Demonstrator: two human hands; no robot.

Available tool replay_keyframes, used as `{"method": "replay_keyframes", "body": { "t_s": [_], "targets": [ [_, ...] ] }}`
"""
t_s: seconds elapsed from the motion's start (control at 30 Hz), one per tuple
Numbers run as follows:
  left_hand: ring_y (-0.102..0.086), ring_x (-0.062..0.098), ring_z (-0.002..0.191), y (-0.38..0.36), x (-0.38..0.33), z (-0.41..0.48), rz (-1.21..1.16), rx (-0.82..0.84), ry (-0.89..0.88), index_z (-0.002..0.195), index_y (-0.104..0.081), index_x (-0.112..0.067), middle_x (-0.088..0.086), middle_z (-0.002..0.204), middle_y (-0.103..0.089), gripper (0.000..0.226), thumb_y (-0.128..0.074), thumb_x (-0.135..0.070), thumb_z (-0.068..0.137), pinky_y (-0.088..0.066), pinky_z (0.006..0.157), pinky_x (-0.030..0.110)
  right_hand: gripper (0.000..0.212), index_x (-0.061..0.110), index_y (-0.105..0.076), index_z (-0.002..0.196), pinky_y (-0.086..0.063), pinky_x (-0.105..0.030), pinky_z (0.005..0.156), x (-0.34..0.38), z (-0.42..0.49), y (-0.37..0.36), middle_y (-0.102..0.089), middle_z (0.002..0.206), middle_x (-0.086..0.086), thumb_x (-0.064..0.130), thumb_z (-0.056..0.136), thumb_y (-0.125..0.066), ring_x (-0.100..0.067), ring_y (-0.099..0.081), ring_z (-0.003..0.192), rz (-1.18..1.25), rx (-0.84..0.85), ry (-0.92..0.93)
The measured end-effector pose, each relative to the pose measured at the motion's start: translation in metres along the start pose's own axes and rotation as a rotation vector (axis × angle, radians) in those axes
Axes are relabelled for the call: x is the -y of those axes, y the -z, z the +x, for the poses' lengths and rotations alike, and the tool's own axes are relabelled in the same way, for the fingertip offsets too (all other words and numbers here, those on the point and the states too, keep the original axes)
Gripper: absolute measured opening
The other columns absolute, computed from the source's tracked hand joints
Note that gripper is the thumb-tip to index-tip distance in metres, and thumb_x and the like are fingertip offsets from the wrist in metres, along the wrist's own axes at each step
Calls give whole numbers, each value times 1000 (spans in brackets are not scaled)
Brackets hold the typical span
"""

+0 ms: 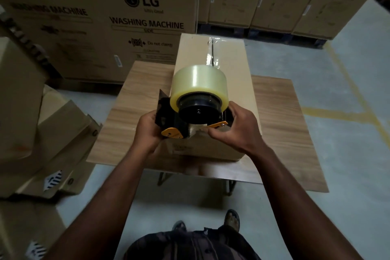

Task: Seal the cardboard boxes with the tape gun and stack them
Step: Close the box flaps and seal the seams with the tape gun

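At 6 o'clock on the box [232, 69], the left hand [147, 131] is gripping the tape gun [198, 99] steady. The right hand [238, 129] is pinching its tape end [200, 131], probably freeing it.

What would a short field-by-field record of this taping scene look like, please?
Left hand: grips the tape gun from the left
Right hand: holds its right side, fingertips at the loose tape
Tape roll: clear, nearly full
Box: on the wooden table
Seam: tape strip at the far end; nearer part hidden by the gun
Background: LG washing machine cartons
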State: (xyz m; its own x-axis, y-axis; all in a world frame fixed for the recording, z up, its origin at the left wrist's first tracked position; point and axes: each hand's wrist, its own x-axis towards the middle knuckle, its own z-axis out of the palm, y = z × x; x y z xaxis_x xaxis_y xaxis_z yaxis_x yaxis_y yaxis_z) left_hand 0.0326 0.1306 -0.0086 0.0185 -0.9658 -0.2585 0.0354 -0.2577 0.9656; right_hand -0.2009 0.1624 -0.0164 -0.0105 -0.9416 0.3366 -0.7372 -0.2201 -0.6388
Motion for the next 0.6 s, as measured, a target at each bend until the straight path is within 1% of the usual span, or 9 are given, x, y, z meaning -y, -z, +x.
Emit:
{"method": "replay_keyframes", "body": {
  "t_s": [0.07,0.13,0.17,0.23,0.3,0.37,0.4,0.5,0.6],
  "targets": [
    [-59,-5,63,12,6,0,241,-36,-177,93,-65,-10,-14,67,-64,22,-65,10,85,-48,55,14,54,22,-53,83,-41,-34,54,5,2,-1,-53,68,12,68,65,-75,-12,-51,61,-63,25,28],
    [-55,-3,69,19,7,-2,370,-46,-271,98,-65,-11,-16,78,-60,22,-69,3,81,-43,55,10,53,25,-49,81,-37,-32,53,9,5,0,-50,66,14,70,65,-73,-10,-48,59,-92,44,43],
    [-54,-2,70,20,6,-1,345,-29,-253,102,-64,-9,-13,81,-60,24,-66,6,83,-44,54,9,50,29,-47,80,-35,-30,53,11,7,1,-49,65,14,70,65,-72,-7,-48,58,-100,53,49],
    [-60,5,64,21,5,6,224,22,-123,106,-62,-4,-2,81,-63,24,-56,13,89,-49,47,16,46,37,-42,77,-30,-25,52,11,10,4,-47,64,16,68,65,-73,-2,-46,58,-100,65,65],
    [-62,10,55,28,9,15,182,51,-46,104,-61,3,5,73,-66,14,-53,7,94,-51,46,23,45,35,-45,79,-31,-26,52,8,11,6,-48,65,16,66,66,-74,-3,-47,58,-96,72,64],
    [-63,11,51,36,15,21,177,68,-45,100,-59,0,4,66,-68,6,-56,-5,100,-51,47,23,48,27,-50,81,-32,-28,51,4,12,10,-50,66,14,63,67,-80,-5,-47,58,-119,76,56],
    [-64,10,50,39,17,22,178,71,-45,99,-58,-2,4,65,-69,9,-58,-11,101,-51,47,22,48,27,-50,80,-31,-28,51,2,12,12,-50,66,14,59,68,-84,-4,-46,58,-133,82,53],
    [-65,13,51,42,24,27,235,76,-60,99,-58,-2,12,72,-72,15,-59,-17,101,-50,46,22,50,32,-43,76,-29,-28,51,-2,11,12,-48,64,14,50,68,-89,-4,-43,56,-145,107,45],
    [-67,20,56,47,34,36,257,60,-70,98,-61,-6,19,79,-73,14,-60,-20,100,-51,50,27,51,30,-43,75,-29,-29,51,-4,12,10,-48,64,13,50,68,-89,-4,-43,57,-163,114,33]
  ]
}}
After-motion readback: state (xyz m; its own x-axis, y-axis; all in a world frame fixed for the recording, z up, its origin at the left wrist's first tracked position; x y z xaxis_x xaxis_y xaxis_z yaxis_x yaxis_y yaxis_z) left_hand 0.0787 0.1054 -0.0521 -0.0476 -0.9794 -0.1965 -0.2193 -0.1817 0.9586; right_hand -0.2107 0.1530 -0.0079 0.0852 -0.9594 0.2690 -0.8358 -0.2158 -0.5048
